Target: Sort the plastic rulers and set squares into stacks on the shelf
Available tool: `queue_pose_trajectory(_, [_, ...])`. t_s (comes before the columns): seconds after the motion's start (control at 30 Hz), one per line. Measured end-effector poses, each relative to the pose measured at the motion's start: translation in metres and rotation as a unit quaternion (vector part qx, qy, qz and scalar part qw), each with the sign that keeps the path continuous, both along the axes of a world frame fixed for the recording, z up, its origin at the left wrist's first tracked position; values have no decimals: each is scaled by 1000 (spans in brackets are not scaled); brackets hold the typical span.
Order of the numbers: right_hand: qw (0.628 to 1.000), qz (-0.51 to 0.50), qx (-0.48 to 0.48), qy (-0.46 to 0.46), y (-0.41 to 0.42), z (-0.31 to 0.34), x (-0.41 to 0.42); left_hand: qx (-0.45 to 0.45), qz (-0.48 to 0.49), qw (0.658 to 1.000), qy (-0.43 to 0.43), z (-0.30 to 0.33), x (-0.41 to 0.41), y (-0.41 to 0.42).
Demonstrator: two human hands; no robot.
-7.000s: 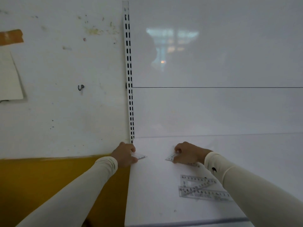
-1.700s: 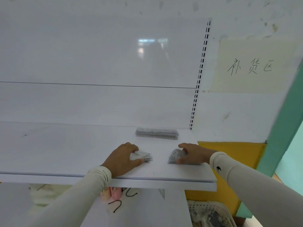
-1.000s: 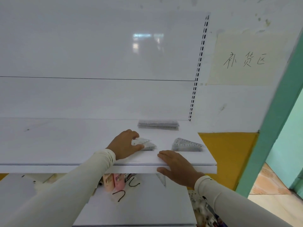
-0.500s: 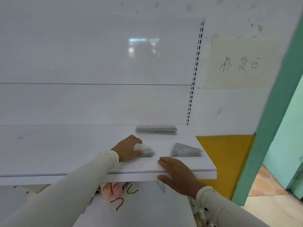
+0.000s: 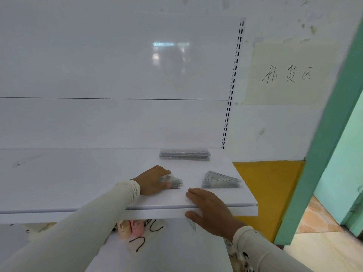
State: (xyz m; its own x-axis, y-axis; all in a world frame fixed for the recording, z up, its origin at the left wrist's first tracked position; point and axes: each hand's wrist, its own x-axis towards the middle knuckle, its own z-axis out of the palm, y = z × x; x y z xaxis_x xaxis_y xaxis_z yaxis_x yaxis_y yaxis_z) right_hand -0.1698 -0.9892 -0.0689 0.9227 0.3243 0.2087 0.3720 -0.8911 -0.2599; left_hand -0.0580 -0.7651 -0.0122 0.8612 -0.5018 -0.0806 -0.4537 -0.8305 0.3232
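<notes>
Resting on the shelf (image 5: 59, 179), the left hand (image 5: 152, 182) curls over a small stack of set squares (image 5: 173, 182); its fingers (image 5: 165, 172) lie on top and the thumb presses the near edge, so the stack pokes out to the right from under them. The right hand (image 5: 211, 210) grips the shelf's front lip, fingers spread flat on top and thumb underneath, holding no ruler. A second stack of set squares (image 5: 221, 180) lies just beyond those fingers, apart from them, near the shelf's right end. A pile of rulers (image 5: 184, 154) sits at the back. Compared with 1.7 s ago, the right hand has let go of the second stack and dropped to the shelf edge; the left is unmoved.
</notes>
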Motion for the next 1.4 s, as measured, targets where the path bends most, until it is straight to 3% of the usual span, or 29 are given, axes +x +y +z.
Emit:
queue_pose_trajectory(0.23, [997, 49, 27, -46, 12, 55, 30, -49, 68, 995, -49, 9, -22, 17])
queue_pose_trajectory(0.47, [992, 124, -4, 36, 86, 84, 101, 17, 193, 978, -75, 14, -75, 78])
queue_pose_trajectory(0.77, [954, 282, -46, 88, 283, 85, 110, 31, 358, 930, -73, 11, -145, 211])
queue_pose_trajectory(1.1, [933, 348, -62, 70, 488, 103, 114, 32, 419, 904, -76, 18, -168, 399])
queue_pose_trajectory(1.4, [918, 380, -82, 74, 642, 99, 153, 1, 460, 884, -83, 20, -135, 528])
